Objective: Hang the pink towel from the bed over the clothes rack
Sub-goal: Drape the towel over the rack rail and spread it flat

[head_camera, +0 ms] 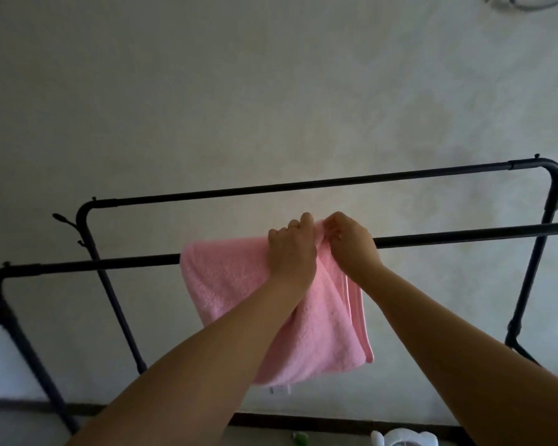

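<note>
A pink towel (232, 278) hangs folded over the near bar of a black clothes rack (464, 235), with most of it drooping on my side. At the top fold, my left hand (292, 249) grips the towel where it crosses the bar. Close beside it, my right hand (351, 244) pinches the same top edge with curled fingers. The two hands almost touch. A white label shows at the towel's lower corner.
A second, farther rack bar (303, 186) runs parallel in front of a pale wall. Black uprights stand at left (29, 346) and right (529, 278). A white object (403, 437) and a small green thing (300, 437) lie on the floor below.
</note>
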`<state>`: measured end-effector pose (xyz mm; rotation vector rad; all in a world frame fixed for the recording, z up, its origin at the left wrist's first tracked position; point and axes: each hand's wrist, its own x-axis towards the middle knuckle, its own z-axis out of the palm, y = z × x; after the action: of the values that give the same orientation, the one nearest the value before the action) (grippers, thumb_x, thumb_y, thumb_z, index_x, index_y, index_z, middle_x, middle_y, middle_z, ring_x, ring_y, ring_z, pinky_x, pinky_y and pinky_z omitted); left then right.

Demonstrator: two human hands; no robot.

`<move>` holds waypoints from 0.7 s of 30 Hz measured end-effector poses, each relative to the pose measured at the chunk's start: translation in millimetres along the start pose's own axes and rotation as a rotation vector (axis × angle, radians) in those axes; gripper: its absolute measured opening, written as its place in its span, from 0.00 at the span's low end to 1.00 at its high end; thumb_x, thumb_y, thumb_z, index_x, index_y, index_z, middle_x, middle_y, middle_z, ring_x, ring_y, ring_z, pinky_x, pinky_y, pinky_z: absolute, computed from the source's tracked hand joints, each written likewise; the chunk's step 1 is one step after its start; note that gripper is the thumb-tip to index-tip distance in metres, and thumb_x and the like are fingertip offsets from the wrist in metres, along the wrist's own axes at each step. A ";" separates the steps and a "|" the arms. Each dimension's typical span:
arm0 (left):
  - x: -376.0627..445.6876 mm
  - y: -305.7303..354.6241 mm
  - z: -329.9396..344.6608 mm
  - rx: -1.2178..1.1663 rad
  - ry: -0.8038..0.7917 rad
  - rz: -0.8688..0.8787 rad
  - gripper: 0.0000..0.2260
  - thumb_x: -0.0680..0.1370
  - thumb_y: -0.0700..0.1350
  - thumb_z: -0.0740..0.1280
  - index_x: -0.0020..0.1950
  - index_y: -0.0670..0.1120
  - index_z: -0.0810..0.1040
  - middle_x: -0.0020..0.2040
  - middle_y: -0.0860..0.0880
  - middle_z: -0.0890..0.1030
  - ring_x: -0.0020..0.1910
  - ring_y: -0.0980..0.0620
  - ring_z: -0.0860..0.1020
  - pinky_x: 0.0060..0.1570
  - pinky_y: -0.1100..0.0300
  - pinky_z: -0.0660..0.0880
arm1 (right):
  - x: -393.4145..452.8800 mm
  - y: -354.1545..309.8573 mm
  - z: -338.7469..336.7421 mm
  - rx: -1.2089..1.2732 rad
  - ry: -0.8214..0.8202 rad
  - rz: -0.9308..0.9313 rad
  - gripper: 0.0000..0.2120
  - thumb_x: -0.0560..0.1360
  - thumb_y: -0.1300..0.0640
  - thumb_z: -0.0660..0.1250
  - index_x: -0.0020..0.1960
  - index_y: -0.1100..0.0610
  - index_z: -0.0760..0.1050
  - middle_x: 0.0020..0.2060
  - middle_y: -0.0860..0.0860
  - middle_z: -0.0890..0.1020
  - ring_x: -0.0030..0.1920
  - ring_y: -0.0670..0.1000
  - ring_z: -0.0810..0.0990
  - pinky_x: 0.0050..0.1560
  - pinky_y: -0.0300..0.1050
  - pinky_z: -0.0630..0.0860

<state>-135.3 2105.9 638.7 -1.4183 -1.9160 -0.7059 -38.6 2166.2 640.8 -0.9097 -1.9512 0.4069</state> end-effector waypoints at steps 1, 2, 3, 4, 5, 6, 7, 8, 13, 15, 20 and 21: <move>0.2 -3.2 -1.1 0.000 0.003 0.024 0.10 0.76 0.43 0.68 0.52 0.47 0.68 0.39 0.49 0.78 0.34 0.48 0.77 0.39 0.54 0.67 | -1.5 -0.6 5.3 -0.036 -0.026 -0.038 0.07 0.79 0.60 0.61 0.54 0.54 0.75 0.47 0.47 0.80 0.42 0.47 0.80 0.41 0.37 0.76; -0.2 -7.1 -1.7 0.001 0.006 0.054 0.09 0.76 0.43 0.67 0.52 0.47 0.68 0.39 0.50 0.77 0.33 0.47 0.77 0.39 0.54 0.66 | -4.1 -0.3 9.3 -0.092 -0.067 -0.077 0.07 0.78 0.59 0.64 0.56 0.54 0.74 0.49 0.47 0.79 0.44 0.47 0.80 0.45 0.40 0.78; -0.1 -11.3 -2.7 0.021 0.005 0.094 0.07 0.77 0.44 0.66 0.52 0.48 0.69 0.38 0.49 0.77 0.33 0.47 0.76 0.39 0.54 0.65 | -6.2 1.2 12.3 -0.171 -0.107 -0.113 0.10 0.77 0.58 0.66 0.57 0.53 0.72 0.50 0.48 0.79 0.46 0.48 0.80 0.49 0.42 0.79; 0.1 -16.4 -4.7 0.064 -0.012 0.140 0.06 0.77 0.45 0.65 0.52 0.48 0.71 0.39 0.49 0.77 0.34 0.46 0.77 0.40 0.54 0.64 | -7.8 3.4 14.9 -0.263 -0.132 -0.152 0.14 0.76 0.57 0.68 0.59 0.52 0.72 0.51 0.48 0.78 0.49 0.49 0.80 0.53 0.44 0.78; 0.7 -21.8 -6.6 0.125 -0.046 0.190 0.07 0.77 0.45 0.65 0.54 0.50 0.73 0.40 0.49 0.77 0.35 0.45 0.77 0.41 0.53 0.64 | -8.8 5.1 15.6 -0.342 -0.126 -0.184 0.16 0.75 0.58 0.69 0.61 0.51 0.72 0.52 0.48 0.78 0.50 0.49 0.79 0.55 0.44 0.77; 1.0 -27.0 -8.5 0.197 -0.085 0.228 0.10 0.77 0.44 0.65 0.57 0.52 0.74 0.42 0.48 0.77 0.38 0.45 0.77 0.44 0.52 0.64 | -9.3 5.8 15.0 -0.389 -0.102 -0.201 0.16 0.75 0.58 0.69 0.61 0.50 0.72 0.51 0.48 0.78 0.51 0.50 0.79 0.55 0.45 0.77; 1.4 -32.0 -11.0 0.268 -0.120 0.252 0.15 0.77 0.42 0.64 0.61 0.56 0.73 0.44 0.48 0.76 0.39 0.45 0.77 0.46 0.51 0.65 | -9.0 5.5 14.1 -0.412 -0.082 -0.202 0.14 0.76 0.59 0.67 0.60 0.49 0.73 0.50 0.48 0.78 0.50 0.50 0.78 0.54 0.46 0.77; 0.8 -37.2 -14.7 0.319 -0.136 0.256 0.19 0.76 0.41 0.64 0.64 0.58 0.72 0.46 0.48 0.75 0.40 0.45 0.77 0.47 0.51 0.64 | -8.4 4.6 14.0 -0.428 -0.067 -0.194 0.13 0.76 0.60 0.66 0.59 0.49 0.74 0.49 0.48 0.78 0.48 0.50 0.78 0.52 0.46 0.76; -2.5 -62.7 -29.3 0.538 -0.166 0.102 0.13 0.72 0.38 0.67 0.55 0.49 0.77 0.51 0.48 0.73 0.44 0.47 0.75 0.51 0.51 0.65 | -8.3 -5.2 17.7 -0.534 -0.038 -0.150 0.11 0.76 0.62 0.64 0.56 0.50 0.75 0.48 0.49 0.78 0.46 0.51 0.78 0.49 0.45 0.76; -1.4 -77.7 -36.9 0.600 -0.183 0.054 0.12 0.72 0.39 0.67 0.55 0.48 0.78 0.51 0.48 0.74 0.47 0.47 0.74 0.54 0.49 0.65 | -10.6 -12.4 22.0 -0.570 -0.040 -0.124 0.11 0.76 0.62 0.64 0.57 0.51 0.74 0.48 0.50 0.78 0.47 0.51 0.78 0.50 0.46 0.76; 1.0 -123.9 -50.6 0.593 -0.203 -0.052 0.13 0.75 0.41 0.61 0.57 0.49 0.78 0.54 0.49 0.76 0.53 0.45 0.72 0.61 0.43 0.62 | -10.0 -33.7 29.0 -0.655 -0.087 0.044 0.14 0.75 0.59 0.65 0.61 0.55 0.71 0.51 0.52 0.78 0.52 0.53 0.79 0.60 0.51 0.74; 1.5 -134.7 -51.5 0.547 -0.209 -0.060 0.14 0.75 0.42 0.60 0.59 0.49 0.77 0.55 0.49 0.76 0.54 0.44 0.72 0.62 0.41 0.61 | -7.7 -43.2 34.3 -0.667 -0.100 0.069 0.15 0.76 0.59 0.64 0.62 0.55 0.70 0.54 0.53 0.78 0.55 0.54 0.78 0.64 0.54 0.72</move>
<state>-255.8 2032.1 667.2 -1.1188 -2.1031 -0.0379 -84.0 2134.1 644.0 -1.3951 -2.1891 -0.1885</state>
